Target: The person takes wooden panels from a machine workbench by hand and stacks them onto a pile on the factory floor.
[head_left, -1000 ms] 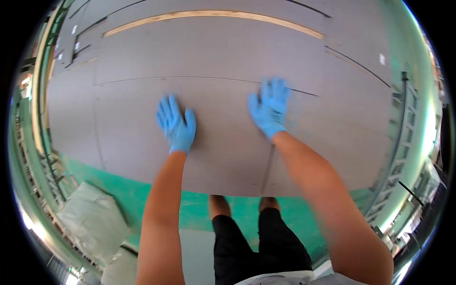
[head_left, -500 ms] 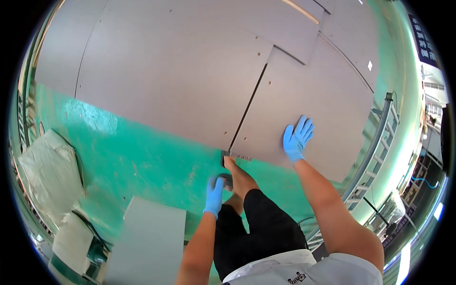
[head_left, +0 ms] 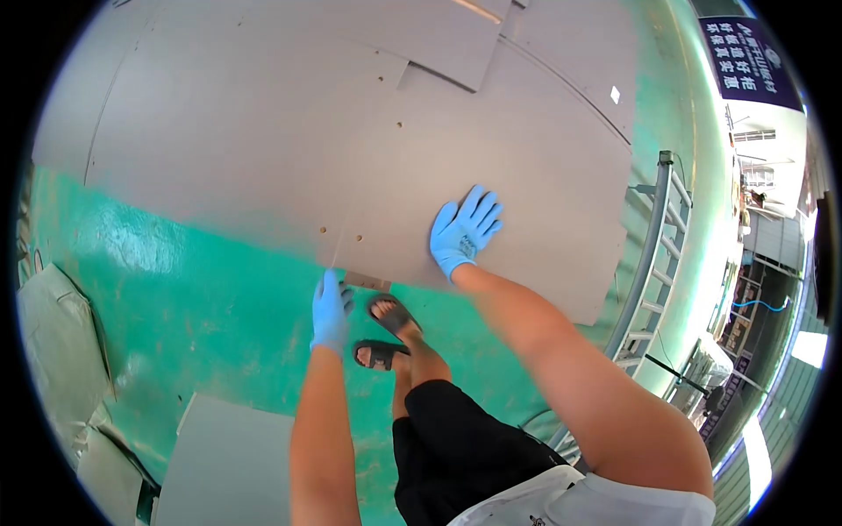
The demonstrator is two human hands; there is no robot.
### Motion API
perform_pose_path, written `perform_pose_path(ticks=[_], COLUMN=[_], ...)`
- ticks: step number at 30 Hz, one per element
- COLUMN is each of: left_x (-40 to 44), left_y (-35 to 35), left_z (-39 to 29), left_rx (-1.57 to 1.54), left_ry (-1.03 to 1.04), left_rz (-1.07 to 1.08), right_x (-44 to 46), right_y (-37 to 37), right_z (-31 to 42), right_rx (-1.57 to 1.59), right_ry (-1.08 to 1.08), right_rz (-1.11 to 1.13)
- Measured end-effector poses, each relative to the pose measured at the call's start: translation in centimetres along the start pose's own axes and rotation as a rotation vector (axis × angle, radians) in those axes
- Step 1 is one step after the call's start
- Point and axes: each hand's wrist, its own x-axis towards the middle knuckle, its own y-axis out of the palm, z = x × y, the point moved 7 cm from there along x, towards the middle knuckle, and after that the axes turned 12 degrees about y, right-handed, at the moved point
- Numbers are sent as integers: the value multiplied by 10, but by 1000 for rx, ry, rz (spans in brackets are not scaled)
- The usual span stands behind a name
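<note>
My right hand (head_left: 466, 230), in a blue glove, lies flat with its fingers spread on a large grey-brown panel (head_left: 535, 210). Close to the front edge of the panels is my gloved left hand (head_left: 330, 309), above the green floor. Its fingers are stretched out and I see nothing in them; whether the fingertips touch the edge I cannot tell. A second large panel (head_left: 237, 140) adjoins on the left, and only a faint seam shows between the two. Small round holes dot both panels near that seam.
My feet in dark sandals (head_left: 392, 314) stand by the front edge. A metal ladder (head_left: 649, 272) lies on the right. A grey board (head_left: 228, 456) and a covered bundle (head_left: 57, 337) are at lower left. A smaller panel (head_left: 438, 39) lies on top further back.
The dark gap between the two panels has closed to a faint seam. My foot has drawn back from the edge onto the floor. My left hand has risen towards the panel edge.
</note>
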Motion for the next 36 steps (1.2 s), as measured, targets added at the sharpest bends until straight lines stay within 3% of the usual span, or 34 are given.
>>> perform_pose_path(ticks=[4, 6, 7, 8, 9, 11, 12, 13, 14, 15, 16, 17, 19, 20, 21, 22, 23, 24, 26, 28, 30, 31, 33, 34, 35, 36], left_x=[-79, -164, -230, -276, -325, -417, -455, -495, -528, -569, -596, -615, -636, -643, -646, -632, -625, -619, -626, -626, -625, -627, -648, -653, -668, -647], left_y=[-95, -175, -198, -214, -218, -223, -217, -221, -221, -215, -205, -198, -179, -167, -154, -123, -119, -116, -114, -107, -114, -120, -116, -122, -131, -124], left_z=[82, 167, 188, 215, 239, 263, 271, 282, 298, 322, 330, 358, 400, 414, 429, 431, 445, 457, 474, 493, 529, 542, 572, 591, 606, 661], left_rx=[15, 71, 69, 180, 212, 181, 128, 153, 189, 131, 93, 19, -114, -145, -177, -222, -222, -219, -234, -256, -313, -343, -542, -478, -577, -648], left_ry=[49, -20, -50, -32, -51, -167, -249, -259, -268, -287, -306, -326, -336, -364, -392, -387, -361, -335, -275, -203, -122, -100, -148, -199, -274, -288], left_rz=[-187, -339, -508, -574, -655, -701, -647, -660, -644, -742, -789, -833, -880, -864, -841, -850, -838, -824, -895, -957, -1092, -1073, -1033, -1064, -965, -1008], right_x=[-13, -30, -50, -41, -40, -37, 4, 3, 24, 33, 45, 32, 2, -32, -41, -62, -111, -180, -260, -346, -426, -445, -485, -509, -534, -559], right_y=[23, 60, 56, 77, 26, -47, -18, -38, -29, 22, 23, 12, 5, -14, 17, 15, 0, -63, -51, -87, -120, -102, -118, -126, -133, -137], right_z=[3, 3, 16, 4, 19, 47, 14, 12, -8, -25, -39, -48, -69, -78, -101, -106, -122, -129, -161, -179, -193, -204, -219, -220, -225, -231], right_rx=[-114, -159, -297, -229, -373, -473, -269, -380, -279, 238, 217, 106, -97, 108, -67, -137, -129, -206, -423, -492, -504, -527, -548, -574, -584, -605], right_ry=[-21, -64, -186, -235, -306, -663, -407, -572, -544, -531, -515, -504, -538, -567, -397, -428, -358, -287, -479, -610, -674, -652, -682, -709, -726, -751], right_rz=[43, 226, 222, 20, 70, 439, 381, 340, 547, 894, 1170, 1251, 1264, 1396, 1409, 1391, 1514, 1511, 1658, 1668, 1685, 1742, 1683, 1656, 1617, 1592])
